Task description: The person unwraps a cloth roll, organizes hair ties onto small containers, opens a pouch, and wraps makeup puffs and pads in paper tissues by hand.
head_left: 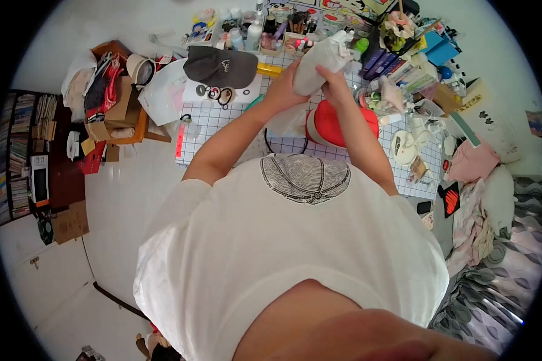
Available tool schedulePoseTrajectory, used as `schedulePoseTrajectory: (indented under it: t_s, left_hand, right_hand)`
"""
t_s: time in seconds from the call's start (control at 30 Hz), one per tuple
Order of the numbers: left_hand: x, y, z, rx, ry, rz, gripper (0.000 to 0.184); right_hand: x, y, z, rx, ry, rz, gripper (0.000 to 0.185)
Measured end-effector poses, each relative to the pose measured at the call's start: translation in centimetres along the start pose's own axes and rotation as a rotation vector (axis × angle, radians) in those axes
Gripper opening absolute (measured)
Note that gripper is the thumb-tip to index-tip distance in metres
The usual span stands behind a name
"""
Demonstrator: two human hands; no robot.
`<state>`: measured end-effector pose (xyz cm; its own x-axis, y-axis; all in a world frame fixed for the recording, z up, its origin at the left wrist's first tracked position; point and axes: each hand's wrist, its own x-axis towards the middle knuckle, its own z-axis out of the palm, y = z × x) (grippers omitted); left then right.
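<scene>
Both my hands hold a white, rounded package (314, 67) tilted above the table, with crumpled clear plastic at its upper right end. I cannot make out what kind of package it is. My left hand (285, 90) wraps its left side, and my right hand (335, 86) grips its lower right side with the thumb on top. Under my right forearm lies a red rounded case (325, 126). A translucent plastic bag (288, 122) rests below the package. Left of my left hand are a dark grey cap (217, 65) and several hair ties (225, 96).
The table (193, 139) has a white grid-patterned top. Bottles (254, 35) and small containers line its back edge. Books (412, 75) and flowers (398, 25) stand at the back right. A white round device (403, 147) sits at right. A chair (140, 129) piled with clothes stands at left.
</scene>
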<state>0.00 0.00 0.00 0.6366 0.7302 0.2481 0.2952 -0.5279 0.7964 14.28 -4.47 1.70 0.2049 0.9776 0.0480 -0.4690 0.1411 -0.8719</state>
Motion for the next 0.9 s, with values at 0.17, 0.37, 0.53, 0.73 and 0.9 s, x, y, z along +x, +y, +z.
schedulePoseTrajectory:
  t_s: [0.17, 0.37, 0.53, 0.73, 0.9]
  left_hand:
    - [-0.8, -1.4, -1.0, -0.062, 0.015, -0.079, 0.092]
    - [-2.0, -5.0, -1.4, -0.050, 0.059, -0.251, 0.091]
    - [-3.7, -9.1, -4.0, -0.107, 0.126, -0.296, 0.087]
    - [-4.4, -10.5, -5.3, -0.040, 0.140, -0.353, 0.088]
    - [-4.2, -14.2, -2.4, -0.081, 0.123, -0.224, 0.095]
  right_hand:
    - [0.9, 3.8, 1.4, -0.012, 0.091, 0.029, 0.060]
    - [2.5, 6.5, 2.4, -0.035, 0.074, 0.193, 0.066]
    - [3.6, 9.6, 5.6, -0.083, 0.014, 0.303, 0.069]
    - [5.1, 14.4, 5.9, -0.079, 0.059, 0.407, 0.068]
    - [5.8, 15.8, 3.9, -0.041, 0.350, 0.467, 0.065]
